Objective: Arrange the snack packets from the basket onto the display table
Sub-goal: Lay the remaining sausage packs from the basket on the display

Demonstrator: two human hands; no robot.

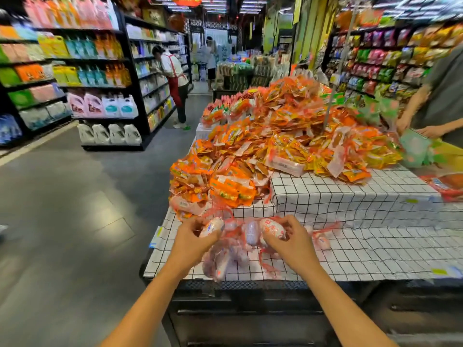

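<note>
Red mesh netting strung with pale, oval, plastic-wrapped snack packets (250, 234) hangs between both hands, just over the near edge of the white, black-checked cloth on the display table (363, 254). The left hand (190, 236) curls round one pale packet, and the right hand (293, 240) grips another. More of the bunch sags below the hands onto the cloth. A further netted packet (322, 240) lies just right of the right hand. Beyond the hands rises a large heap of orange foil packets (275, 136), so much looks stocked already. This bunch is not yet set down. The basket is out of view, so I cannot tell what is left.
</note>
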